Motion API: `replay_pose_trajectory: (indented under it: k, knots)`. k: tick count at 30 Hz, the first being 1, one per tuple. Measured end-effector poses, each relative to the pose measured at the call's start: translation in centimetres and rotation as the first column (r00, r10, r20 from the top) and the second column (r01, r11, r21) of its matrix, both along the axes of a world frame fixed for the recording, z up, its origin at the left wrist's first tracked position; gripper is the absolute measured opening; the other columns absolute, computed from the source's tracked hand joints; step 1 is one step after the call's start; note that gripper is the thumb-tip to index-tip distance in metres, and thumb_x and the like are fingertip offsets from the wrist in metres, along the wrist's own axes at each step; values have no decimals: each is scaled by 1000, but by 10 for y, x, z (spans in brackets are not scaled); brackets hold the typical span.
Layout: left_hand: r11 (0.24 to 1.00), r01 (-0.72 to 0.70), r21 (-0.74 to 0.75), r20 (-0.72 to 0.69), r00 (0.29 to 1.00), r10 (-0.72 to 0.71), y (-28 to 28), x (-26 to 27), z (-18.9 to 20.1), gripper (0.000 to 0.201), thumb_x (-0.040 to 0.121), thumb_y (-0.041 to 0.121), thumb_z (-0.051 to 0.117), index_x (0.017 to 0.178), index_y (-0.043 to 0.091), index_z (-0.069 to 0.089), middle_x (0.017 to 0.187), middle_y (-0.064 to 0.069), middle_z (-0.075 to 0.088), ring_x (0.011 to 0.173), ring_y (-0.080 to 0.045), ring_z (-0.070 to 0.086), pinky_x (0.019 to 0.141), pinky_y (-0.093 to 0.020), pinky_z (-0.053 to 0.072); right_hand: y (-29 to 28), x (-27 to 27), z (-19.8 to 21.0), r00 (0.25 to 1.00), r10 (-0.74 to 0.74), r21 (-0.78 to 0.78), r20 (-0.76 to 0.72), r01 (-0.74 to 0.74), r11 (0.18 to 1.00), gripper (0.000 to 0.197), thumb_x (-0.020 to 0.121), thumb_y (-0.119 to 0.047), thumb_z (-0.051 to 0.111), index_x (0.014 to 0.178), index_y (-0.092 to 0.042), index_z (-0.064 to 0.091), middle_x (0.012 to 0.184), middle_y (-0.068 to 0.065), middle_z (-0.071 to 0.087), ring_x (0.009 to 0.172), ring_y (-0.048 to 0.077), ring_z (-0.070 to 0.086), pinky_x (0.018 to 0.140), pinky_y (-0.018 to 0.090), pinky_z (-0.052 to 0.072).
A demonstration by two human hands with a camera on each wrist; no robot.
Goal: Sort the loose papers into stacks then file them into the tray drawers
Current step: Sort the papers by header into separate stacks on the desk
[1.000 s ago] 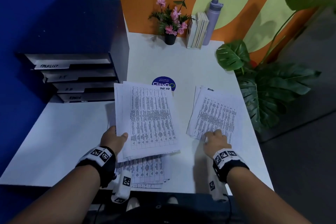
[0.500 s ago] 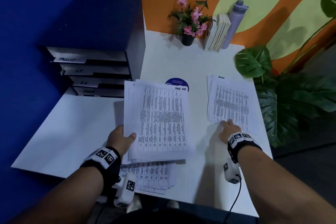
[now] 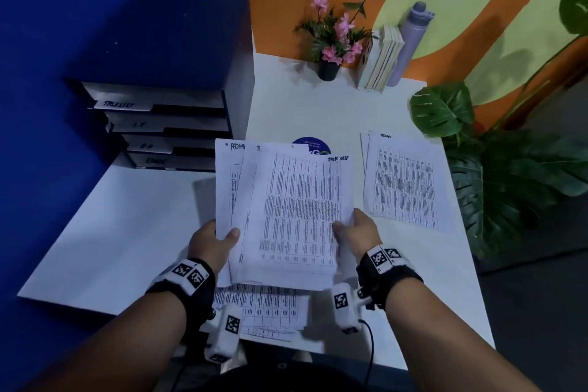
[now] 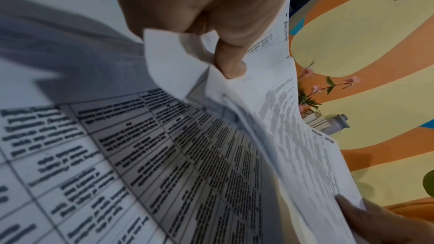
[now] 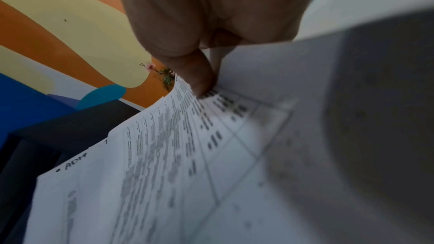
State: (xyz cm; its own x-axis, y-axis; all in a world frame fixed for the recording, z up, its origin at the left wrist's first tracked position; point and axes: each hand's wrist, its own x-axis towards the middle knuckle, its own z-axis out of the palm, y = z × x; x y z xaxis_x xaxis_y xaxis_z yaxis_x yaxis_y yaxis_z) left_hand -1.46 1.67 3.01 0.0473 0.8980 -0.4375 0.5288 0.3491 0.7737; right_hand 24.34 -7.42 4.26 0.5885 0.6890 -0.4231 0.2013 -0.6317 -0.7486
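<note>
Papers hang fanned above the desk, left hand pinching one edge, right hand pinching the top sheet; skewed sheets could slip loose, muddling the sorted pile beside them.

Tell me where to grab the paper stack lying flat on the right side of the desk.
Probably the near edge of the stack, from the person's side, thumb on top and fingers slid underneath. It lies flat and slightly fanned, and that edge faces the right hand, with bare desk in front.
</note>
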Motion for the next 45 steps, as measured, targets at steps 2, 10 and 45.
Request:
replay_pose_trajectory:
  k: [2, 10, 45]
  knots:
    - [1000, 9, 4, -14, 1000, -9, 2, -4, -4, 32, 89, 26, 63, 116, 8, 62, 117, -7, 67, 108, -28, 62, 98, -37, 47, -5, 6, 0, 998, -18, -7, 54, 19, 1000, 16, 86, -16, 59, 83, -2, 52, 80, 18, 55, 69, 25, 55, 72, 48, 53]
    - [999, -45, 7, 35, 998, 45, 6, -15, -6, 24, 90, 21, 62, 112, 10, 64, 109, -7, 68, 95, -24, 60, 89, -32, 45, -33, 20, -28, 987, -146, -32, -62, 145, 989, 50, 71, -37, 67, 98, 4, 58, 94, 26, 68, 74, 25, 61, 82, 51, 55]
    - [964, 255, -72, -94, 961, -261, -15, -9, -13, 33, 94, 16, 52, 125, 7, 53, 107, -15, 63, 92, -29, 59, 81, -30, 45, -104, 29, -4, 880, -105, -256, 463, 246, 935, 57, 88, -25, 60, 141, -23, 40, 145, 5, 37, 128, 30, 40, 107, 46, 37]
